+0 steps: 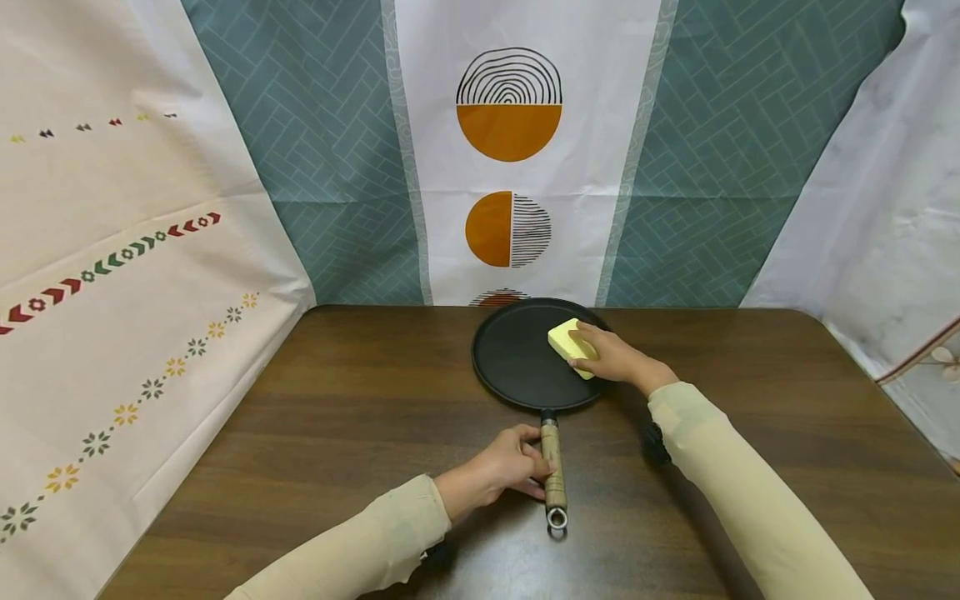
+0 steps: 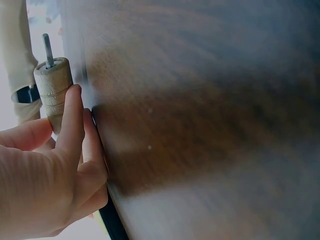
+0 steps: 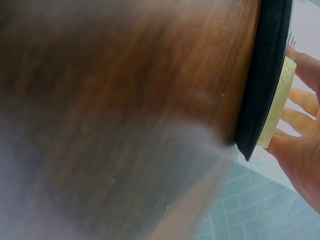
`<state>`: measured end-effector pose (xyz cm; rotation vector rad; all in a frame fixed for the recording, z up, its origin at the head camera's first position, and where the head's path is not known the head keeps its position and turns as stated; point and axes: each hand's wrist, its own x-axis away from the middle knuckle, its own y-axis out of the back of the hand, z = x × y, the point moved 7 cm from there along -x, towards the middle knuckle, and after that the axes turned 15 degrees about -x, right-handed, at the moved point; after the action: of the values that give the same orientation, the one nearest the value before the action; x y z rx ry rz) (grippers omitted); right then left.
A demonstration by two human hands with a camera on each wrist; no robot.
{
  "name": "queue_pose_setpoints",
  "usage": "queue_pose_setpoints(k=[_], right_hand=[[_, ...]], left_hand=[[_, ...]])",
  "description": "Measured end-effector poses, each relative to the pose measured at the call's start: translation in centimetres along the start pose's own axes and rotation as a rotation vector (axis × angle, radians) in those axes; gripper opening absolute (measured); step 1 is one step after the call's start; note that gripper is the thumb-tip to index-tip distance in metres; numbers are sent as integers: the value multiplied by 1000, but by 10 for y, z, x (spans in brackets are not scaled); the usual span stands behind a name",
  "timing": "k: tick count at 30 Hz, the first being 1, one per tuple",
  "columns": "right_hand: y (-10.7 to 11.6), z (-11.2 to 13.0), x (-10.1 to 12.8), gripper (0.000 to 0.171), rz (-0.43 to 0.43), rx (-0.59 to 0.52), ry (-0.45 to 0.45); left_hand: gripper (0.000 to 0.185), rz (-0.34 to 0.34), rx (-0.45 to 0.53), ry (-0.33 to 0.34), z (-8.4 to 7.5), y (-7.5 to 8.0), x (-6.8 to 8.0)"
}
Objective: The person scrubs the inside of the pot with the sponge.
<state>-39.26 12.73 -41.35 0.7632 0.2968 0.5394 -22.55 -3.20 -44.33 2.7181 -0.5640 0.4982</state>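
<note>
A flat black pan [image 1: 513, 354] lies on the wooden table, its wooden handle [image 1: 552, 467] pointing toward me and ending in a metal ring [image 1: 557, 519]. My left hand [image 1: 506, 467] grips that handle from the left, thumb and fingers on either side; the left wrist view shows the handle [image 2: 52, 90] between them. On the right half of the pan sits a yellow sponge [image 1: 567, 340], which my right hand [image 1: 618, 354] holds by its edges. In the right wrist view the sponge [image 3: 277, 105] lies flat against the pan's surface, under my fingers.
The brown wooden table [image 1: 360, 400] stretches out to both sides of the pan. Behind its far edge hangs a teal and white cloth [image 1: 337, 150] with orange circles. A cream patterned cloth [image 1: 150, 292] borders the left side, a whitish one [image 1: 862, 208] the right.
</note>
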Motion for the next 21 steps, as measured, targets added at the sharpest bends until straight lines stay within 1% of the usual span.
queue_pose_setpoints(k=[9, 17, 21], right_hand=[[-2, 4, 5, 63, 25, 10, 3], [-4, 9, 11, 62, 44, 24, 31], [-6, 12, 13, 62, 48, 8, 42]], left_hand=[[58, 4, -2, -8, -3, 0, 1], [58, 5, 5, -5, -2, -1, 1], [59, 4, 1, -6, -2, 0, 0]])
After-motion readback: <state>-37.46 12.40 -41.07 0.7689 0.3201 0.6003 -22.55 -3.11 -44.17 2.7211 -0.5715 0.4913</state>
